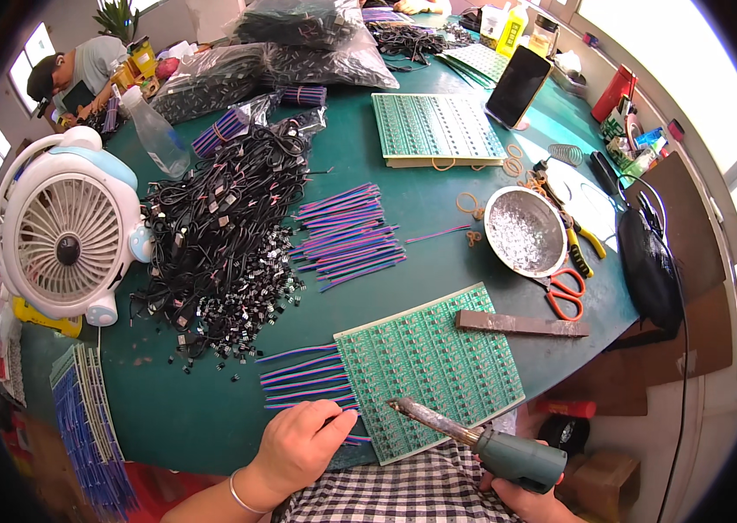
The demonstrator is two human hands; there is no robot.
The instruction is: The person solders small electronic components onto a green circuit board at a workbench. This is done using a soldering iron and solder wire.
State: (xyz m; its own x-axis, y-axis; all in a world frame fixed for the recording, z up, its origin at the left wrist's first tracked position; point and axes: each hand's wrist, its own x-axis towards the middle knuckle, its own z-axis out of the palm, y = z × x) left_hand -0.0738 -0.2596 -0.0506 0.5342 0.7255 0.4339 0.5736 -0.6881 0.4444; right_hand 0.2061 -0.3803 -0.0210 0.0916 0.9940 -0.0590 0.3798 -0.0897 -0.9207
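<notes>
The soldering iron (491, 444) pairs a smooth plastic handle (521, 459) with a rough metal shaft (429, 418); the worktop (194, 401) looks smooth, the bowl (508, 264) metal, the lap cloth (368, 495) matt.

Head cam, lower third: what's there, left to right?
Blue wires → left hand → soldering iron → cardboard box. Green circuit panel and right hand overlap the iron, so left out.
</notes>
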